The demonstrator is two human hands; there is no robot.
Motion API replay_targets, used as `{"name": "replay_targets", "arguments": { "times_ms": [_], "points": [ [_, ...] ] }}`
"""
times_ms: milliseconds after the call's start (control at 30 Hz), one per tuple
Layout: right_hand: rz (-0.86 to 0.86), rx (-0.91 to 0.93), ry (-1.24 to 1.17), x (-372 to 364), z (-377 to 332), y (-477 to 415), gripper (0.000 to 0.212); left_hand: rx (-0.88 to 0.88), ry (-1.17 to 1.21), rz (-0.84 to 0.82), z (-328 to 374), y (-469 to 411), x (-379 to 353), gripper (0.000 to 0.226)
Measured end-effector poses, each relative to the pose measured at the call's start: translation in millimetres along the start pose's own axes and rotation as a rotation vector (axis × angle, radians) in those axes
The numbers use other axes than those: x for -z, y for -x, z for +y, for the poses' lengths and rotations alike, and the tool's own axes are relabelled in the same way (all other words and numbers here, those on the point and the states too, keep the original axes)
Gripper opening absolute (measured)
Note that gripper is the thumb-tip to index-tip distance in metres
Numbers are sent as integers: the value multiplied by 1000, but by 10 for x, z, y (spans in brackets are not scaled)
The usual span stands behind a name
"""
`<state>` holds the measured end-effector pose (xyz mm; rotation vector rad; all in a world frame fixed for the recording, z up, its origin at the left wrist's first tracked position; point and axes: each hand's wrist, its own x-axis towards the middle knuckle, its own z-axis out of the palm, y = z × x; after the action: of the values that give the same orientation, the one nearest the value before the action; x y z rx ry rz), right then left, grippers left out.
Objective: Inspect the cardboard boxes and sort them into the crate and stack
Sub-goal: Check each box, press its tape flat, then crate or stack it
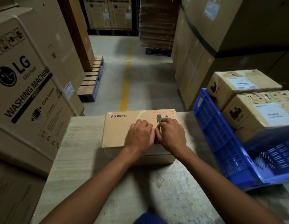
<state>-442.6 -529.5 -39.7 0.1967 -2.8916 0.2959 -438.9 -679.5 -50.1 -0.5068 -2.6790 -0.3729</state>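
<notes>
On pale wooden table (79, 143), near its far edge, flat tan cardboard box (118, 131), lid closed and glossy with clear tape. Printed top left: "PICO" beside a ring logo; top right, red dashed-border label (163, 114) with grey battery and flame symbols. Resting on lid, left hand (139, 136) and right hand (171, 135), touching at the thumbs. Fingers (143, 123) of left curled under, knuckles up; those of right curled at label's lower edge, thumb and forefinger close together. Cannot tell whether either pinches anything. At table's right edge, blue crate (221, 135), two white-labelled cartons (261, 113) at its far end. Far left, big carton (27, 88) reading "LG Life's Good WASHING MACHINE".
</notes>
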Motion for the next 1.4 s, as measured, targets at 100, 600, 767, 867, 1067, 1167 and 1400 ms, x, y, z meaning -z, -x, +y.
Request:
{"name": "replay_targets", "arguments": {
  "times_ms": [100,600,767,867,1067,1167,1400],
  "points": [
    [115,-27,-89,-122,9,169,19,19,18,41,2,141,-56,26],
    [307,84,-154,-127,86,504,8,-55,166,71,170,445,-61,22],
    [289,-22,-150,-177,23,460,10,-40,209,59,129,387,-33,21],
    [197,-120,-71,-116,-32,310,21,9,161,-38,9,292,-9,35],
    [-117,-347,-155,21,33,99,74,442,-51,-297,-501,200,208,56],
    [-164,-430,-257,33,77,60,97,697,14,-298,-812,255,294,66],
    [-70,-501,-404,73,91,83,95,922,470,-180,-966,359,291,81]
  ]
}}
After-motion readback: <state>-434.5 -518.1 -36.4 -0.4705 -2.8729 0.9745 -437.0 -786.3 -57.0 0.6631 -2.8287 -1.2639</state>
